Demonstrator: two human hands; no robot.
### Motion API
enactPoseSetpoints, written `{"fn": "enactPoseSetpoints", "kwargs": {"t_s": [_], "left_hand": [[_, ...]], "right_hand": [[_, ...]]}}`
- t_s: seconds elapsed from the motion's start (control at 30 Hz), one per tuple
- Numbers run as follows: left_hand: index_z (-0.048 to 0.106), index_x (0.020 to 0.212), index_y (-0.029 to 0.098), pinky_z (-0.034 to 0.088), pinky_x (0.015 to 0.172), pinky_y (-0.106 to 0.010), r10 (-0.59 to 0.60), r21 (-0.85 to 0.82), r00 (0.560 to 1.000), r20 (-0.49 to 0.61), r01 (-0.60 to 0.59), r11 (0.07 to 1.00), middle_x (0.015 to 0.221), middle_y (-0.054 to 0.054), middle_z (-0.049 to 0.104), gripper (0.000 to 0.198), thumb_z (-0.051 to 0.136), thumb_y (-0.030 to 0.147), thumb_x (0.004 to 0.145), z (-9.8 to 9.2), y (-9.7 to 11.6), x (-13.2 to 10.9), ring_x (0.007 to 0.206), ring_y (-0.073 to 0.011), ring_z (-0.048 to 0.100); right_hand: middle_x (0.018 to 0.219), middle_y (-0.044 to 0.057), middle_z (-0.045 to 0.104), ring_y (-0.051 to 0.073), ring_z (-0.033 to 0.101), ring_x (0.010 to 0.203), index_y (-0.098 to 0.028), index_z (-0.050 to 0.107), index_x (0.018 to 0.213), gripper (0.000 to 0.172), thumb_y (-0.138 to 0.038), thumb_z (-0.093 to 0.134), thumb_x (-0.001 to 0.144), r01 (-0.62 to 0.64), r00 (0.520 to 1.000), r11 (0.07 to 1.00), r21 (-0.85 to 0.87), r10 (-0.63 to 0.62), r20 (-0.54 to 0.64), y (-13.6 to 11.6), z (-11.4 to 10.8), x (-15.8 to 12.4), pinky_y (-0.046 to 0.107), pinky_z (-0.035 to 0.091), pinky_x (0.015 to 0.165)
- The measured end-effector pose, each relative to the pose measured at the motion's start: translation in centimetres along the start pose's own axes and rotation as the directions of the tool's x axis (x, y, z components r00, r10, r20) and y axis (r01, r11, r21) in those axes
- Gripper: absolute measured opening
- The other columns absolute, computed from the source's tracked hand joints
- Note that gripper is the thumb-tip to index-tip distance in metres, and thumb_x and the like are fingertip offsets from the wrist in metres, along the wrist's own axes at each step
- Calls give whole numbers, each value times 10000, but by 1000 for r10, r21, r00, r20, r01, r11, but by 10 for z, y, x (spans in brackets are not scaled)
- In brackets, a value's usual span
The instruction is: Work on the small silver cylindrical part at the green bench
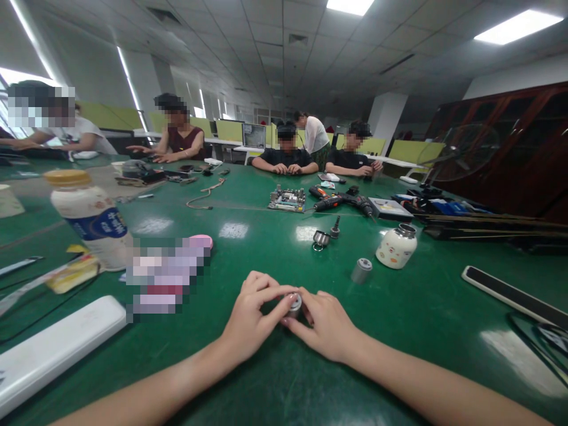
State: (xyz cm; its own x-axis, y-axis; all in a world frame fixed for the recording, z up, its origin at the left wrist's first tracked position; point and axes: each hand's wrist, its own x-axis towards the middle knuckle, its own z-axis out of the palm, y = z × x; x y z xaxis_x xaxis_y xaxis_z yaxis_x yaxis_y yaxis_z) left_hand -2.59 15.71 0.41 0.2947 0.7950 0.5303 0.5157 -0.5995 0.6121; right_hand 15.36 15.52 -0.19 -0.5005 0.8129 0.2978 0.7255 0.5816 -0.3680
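- Our left hand (pixel 255 310) pinches the small metal can (pixel 293 303) — its thumb bends over the top.
- Our right hand (pixel 328 325) has its fingers close around the can's other side.
- The can sits between our two hands, near the green worktop (pixel 284 390); we cannot tell if it touches.
- To hold it well, we should press softly from both sides — and let the top show.
- A second can (pixel 361 271) stands past our right hand, near the white jar (pixel 396 247), so we should mind it.
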Motion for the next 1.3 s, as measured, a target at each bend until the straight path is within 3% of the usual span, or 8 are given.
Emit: {"fn": "enactPoseSetpoints", "kwargs": {"t_s": [0.17,0.27,0.5,0.67,0.83,1.0,1.13,1.3], "left_hand": [[474,1366,291,399,932,-396,-26,14,997,66,25,1000,1149,-66,596,623,681,436,797,-2,0,-5,1062,-241,485],[601,1227,285,407,902,-417,-62,47,989,138,56,997,1107,-66,641,495,689,473,778,-2,-1,-8,1047,-259,504],[706,1008,281,408,871,-394,-69,89,985,158,56,995,1004,-48,685,278,661,465,805,-1,-2,-7,1039,-257,528],[707,1005,286,400,872,-399,-32,100,985,171,15,995,993,-43,694,266,672,454,801,-1,-3,-6,1042,-262,517],[682,1076,304,377,881,-399,34,133,982,186,-59,989,980,-37,698,306,654,464,817,-1,-1,-7,1062,-263,500],[678,1015,263,377,844,-385,-26,202,992,122,1,979,1003,-41,675,277,632,466,833,0,0,-11,1003,-256,527],[664,1013,242,387,810,-384,-121,221,991,55,106,970,962,-38,667,258,615,436,850,2,-2,-11,950,-251,536],[660,1012,239,407,814,-394,-160,196,985,61,145,970,952,-39,656,249,604,427,858,2,-3,-7,944,-249,532]], "right_hand": [[926,38,620,178,563,716,-193,435,1270,567,-246,578,724,55,990,972,230,-22,-142,4,-5,-4,322,440,720],[1198,85,553,212,564,941,-221,409,1350,683,-150,506,678,148,968,933,328,-69,-241,7,-10,-7,388,424,905],[1100,95,604,239,560,1045,-202,669,874,164,-214,507,846,142,928,871,470,49,-370,12,-12,-3,421,434,920],[1232,77,581,222,557,1078,-251,689,1020,201,-303,629,835,96,937,852,514,97,-336,10,-10,0,426,417,974],[1139,62,633,208,593,1008,-248,735,837,104,-330,679,809,106,936,833,543,102,-338,7,-6,2,392,471,911],[1075,71,655,234,574,1050,-261,730,908,145,-328,606,871,-49,834,908,417,267,-483,21,-3,5,453,414,944],[1189,64,629,299,496,1161,-328,756,889,131,-354,633,850,-294,895,944,148,326,-305,31,0,6,544,337,955],[1157,62,652,295,513,1145,-330,755,902,153,-373,614,861,-300,896,946,125,325,-302,34,2,6,546,348,956]]}}
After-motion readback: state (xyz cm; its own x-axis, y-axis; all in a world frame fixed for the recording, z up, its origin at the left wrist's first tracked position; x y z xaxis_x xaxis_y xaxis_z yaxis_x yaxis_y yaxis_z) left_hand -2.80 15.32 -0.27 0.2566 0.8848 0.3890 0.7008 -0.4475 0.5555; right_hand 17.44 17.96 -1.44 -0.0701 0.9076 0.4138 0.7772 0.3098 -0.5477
